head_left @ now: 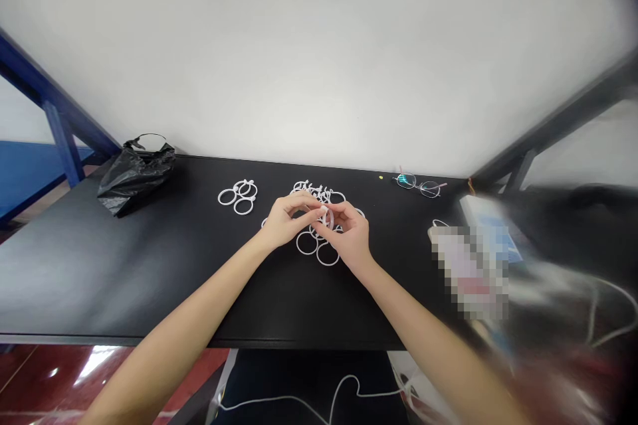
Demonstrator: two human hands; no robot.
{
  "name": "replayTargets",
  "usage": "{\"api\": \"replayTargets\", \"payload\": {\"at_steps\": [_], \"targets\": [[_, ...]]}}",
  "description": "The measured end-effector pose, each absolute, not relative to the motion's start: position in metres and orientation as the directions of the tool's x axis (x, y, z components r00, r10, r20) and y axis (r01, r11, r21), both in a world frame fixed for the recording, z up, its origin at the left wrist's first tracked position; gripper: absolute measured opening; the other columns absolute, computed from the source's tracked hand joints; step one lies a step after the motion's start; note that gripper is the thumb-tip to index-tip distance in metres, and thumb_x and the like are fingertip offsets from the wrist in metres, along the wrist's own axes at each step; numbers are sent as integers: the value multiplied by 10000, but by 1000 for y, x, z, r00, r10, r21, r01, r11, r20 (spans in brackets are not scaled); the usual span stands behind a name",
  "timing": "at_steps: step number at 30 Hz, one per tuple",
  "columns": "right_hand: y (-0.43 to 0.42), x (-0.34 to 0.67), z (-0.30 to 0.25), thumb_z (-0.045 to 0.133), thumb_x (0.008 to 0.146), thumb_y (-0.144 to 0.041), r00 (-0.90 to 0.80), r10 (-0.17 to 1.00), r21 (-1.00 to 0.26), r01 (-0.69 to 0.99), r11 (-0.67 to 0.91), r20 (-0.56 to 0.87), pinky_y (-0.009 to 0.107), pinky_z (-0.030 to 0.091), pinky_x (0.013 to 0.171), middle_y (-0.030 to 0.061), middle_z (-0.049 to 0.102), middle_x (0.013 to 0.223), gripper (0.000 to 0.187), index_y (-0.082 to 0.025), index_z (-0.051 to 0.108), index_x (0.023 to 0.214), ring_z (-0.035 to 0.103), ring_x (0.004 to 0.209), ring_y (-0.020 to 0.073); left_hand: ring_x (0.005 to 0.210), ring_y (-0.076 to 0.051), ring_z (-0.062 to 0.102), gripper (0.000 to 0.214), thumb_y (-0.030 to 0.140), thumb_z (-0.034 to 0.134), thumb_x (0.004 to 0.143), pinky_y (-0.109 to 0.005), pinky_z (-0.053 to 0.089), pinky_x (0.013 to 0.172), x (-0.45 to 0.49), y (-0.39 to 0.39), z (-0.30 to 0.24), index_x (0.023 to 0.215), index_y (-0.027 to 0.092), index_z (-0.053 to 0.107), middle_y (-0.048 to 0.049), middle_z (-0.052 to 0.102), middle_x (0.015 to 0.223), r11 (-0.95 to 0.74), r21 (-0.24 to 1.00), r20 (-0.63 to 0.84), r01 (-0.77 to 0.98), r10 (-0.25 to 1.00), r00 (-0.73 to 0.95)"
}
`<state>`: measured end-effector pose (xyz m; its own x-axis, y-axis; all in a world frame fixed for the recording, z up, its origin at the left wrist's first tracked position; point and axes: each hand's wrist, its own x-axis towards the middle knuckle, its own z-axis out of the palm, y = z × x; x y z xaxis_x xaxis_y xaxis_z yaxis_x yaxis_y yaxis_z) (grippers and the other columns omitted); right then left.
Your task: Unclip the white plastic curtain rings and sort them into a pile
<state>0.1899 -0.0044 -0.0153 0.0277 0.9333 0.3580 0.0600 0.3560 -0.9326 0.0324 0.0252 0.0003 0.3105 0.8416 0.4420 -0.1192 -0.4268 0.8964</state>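
My left hand (289, 220) and my right hand (351, 234) meet over the middle of the table, thumbs and fingers closed. Between their fingertips is a white plastic curtain ring (329, 218), tilted up, with a small knob-like end near my left thumb. Both hands are on this ring. Behind and beneath them lies a pile of similar white rings (323, 197), partly hidden by my fingers. Several of these rings stick out towards me below the hands. Apart from the pile, a small group of white rings (238, 195) lies to the left.
A crumpled black plastic bag (137, 176) sits at the back left of the black table (164, 279). Eyeglasses (419, 184) lie at the back right, with a yellow speck (381, 177) beside them. A blurred-out item (468, 272) and a white-and-blue box (491, 229) stand on the right.
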Motion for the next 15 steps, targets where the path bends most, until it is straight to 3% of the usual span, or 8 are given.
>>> {"api": "replayTargets", "payload": {"at_steps": [15], "targets": [[-6,189,-16,858,623,-363,-4,952,-952,6,307,307,295,508,594,-14,597,696,313,-211,654,806,546,615,134,710,-120,577,76,261,769,770,-273,472,667,30,24,2,744,192,749,-16,616,730,-314,934,354,-170,882,313]]}}
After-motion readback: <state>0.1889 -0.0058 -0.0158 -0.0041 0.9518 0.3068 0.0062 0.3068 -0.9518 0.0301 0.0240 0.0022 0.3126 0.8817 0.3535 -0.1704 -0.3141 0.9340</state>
